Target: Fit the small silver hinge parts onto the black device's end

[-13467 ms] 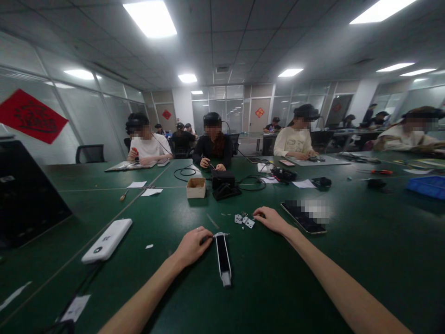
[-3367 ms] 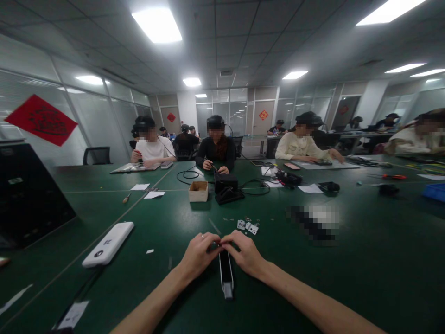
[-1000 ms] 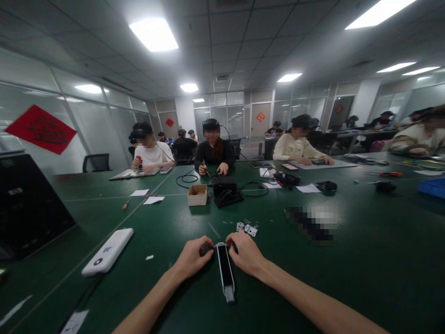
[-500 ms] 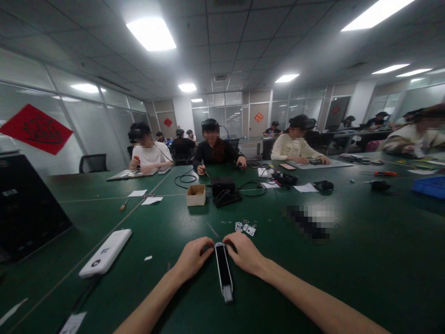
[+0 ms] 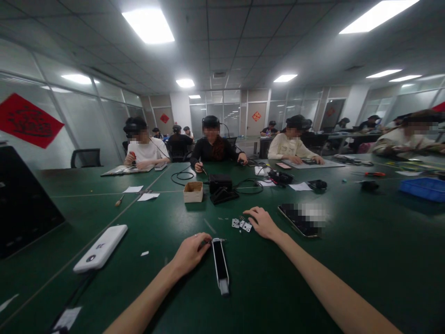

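A long, narrow device with a black face and white edges point(image 5: 219, 263) lies on the green table in front of me, a grey piece at its near end. My left hand point(image 5: 192, 252) is closed at the device's far end, with thumb and fingertips against its left corner; whatever lies between the fingertips is hidden. To the right, my right hand point(image 5: 263, 222) reaches forward with fingers apart. Its fingertips hover over or touch the edge of a small group of silvery metal plates point(image 5: 246, 226) and tiny loose parts; contact is not clear.
A phone-like slab point(image 5: 295, 221) lies right of my right hand. On the left are a white power-bank-like box point(image 5: 100, 248) with a cable and a dark monitor-like panel point(image 5: 28, 204). Ahead stand a small cardboard box point(image 5: 193, 192) and a black device point(image 5: 220, 184). Co-workers sit opposite.
My right hand has left the device's far end and moved forward and right to the metal plates, its fingers spreading. My left hand stays by the device. The view has shifted slightly.
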Demonstrator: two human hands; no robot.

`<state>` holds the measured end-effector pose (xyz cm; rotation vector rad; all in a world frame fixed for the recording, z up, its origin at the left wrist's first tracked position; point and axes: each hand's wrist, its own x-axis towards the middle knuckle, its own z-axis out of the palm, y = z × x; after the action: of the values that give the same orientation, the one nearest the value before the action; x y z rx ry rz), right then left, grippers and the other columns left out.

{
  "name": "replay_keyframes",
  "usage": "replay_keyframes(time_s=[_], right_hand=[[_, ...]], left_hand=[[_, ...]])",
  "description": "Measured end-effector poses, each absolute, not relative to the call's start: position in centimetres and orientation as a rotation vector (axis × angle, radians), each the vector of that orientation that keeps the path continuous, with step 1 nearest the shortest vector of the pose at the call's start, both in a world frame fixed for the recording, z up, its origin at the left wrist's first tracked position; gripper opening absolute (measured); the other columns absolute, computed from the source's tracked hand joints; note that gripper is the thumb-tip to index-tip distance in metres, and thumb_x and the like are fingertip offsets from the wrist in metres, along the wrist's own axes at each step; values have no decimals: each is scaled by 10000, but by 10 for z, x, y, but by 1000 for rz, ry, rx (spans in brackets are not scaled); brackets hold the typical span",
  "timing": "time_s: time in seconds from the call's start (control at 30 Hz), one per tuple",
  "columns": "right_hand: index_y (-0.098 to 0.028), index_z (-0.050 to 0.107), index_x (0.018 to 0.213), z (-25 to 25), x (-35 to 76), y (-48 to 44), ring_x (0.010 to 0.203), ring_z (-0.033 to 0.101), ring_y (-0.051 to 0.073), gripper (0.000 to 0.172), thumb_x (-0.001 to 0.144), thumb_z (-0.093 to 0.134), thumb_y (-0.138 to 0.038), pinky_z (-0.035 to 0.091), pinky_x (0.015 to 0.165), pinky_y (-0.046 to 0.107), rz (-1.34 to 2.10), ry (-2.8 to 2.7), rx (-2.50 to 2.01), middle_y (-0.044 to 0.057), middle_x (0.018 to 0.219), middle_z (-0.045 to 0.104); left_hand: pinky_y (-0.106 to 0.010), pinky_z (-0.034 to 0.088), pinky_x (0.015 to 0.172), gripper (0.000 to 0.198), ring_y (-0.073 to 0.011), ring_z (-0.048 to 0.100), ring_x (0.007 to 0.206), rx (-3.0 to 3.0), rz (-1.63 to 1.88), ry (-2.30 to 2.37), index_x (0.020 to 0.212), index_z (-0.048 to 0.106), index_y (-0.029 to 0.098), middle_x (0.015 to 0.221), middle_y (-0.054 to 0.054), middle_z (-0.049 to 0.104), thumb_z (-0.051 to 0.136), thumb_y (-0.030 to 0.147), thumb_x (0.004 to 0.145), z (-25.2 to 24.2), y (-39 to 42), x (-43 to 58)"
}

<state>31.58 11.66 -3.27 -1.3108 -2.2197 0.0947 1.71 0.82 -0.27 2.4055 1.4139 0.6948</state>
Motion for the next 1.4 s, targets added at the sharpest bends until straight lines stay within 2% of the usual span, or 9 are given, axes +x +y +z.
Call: replay_keyframes(time_s=[0.17,0.27,0.43,0.63,0.9,1.13,1.4], right_hand=[[-285,662,1065,-35,309,122,994,481,209,275,922,427,-290,370,831,349,85,-2324,-1329,60,1092,574],[-266,672,1040,-35,310,123,992,485,212,274,921,426,-290,370,820,344,95,-2304,-1374,66,1066,595],[-234,672,1020,-33,313,122,999,490,208,302,907,396,-183,366,819,338,137,-2270,-1431,69,1065,613],[-205,669,909,-34,312,123,975,497,225,221,886,472,-305,375,799,347,141,-2172,-1487,71,998,627],[-166,631,877,-29,311,119,925,513,229,223,908,422,-238,411,783,355,128,-2116,-1468,101,946,620],[-156,597,908,-23,296,96,837,547,212,154,892,447,-190,471,755,351,18,-1949,-1059,93,871,611],[-162,595,855,-23,242,52,782,559,195,114,809,521,-90,482,730,338,36,-2196,-708,64,796,636]], left_hand=[[-267,486,746,186,-171,618,838,2403,683,1433,1014,602,206,971,-29,662,479,217,874,-8,12,16],[-277,486,766,189,-176,617,858,2386,680,1443,1020,600,213,978,-25,662,478,226,877,-9,13,15],[-280,485,766,186,-174,615,849,2386,689,1421,1017,600,216,977,-23,663,475,237,880,-10,13,15],[-279,485,751,193,-174,612,844,2395,671,1420,1028,597,212,980,-28,658,470,241,886,-9,13,14],[-279,485,728,198,-167,606,806,2384,650,1426,1033,595,210,972,-26,653,468,248,887,-6,11,15],[-283,480,730,197,-177,610,815,2400,637,1437,1020,597,205,967,-35,660,464,261,885,-5,11,16],[-265,464,704,187,-165,605,781,2442,655,1443,1007,597,204,935,-24,661,477,269,880,-7,12,15]])
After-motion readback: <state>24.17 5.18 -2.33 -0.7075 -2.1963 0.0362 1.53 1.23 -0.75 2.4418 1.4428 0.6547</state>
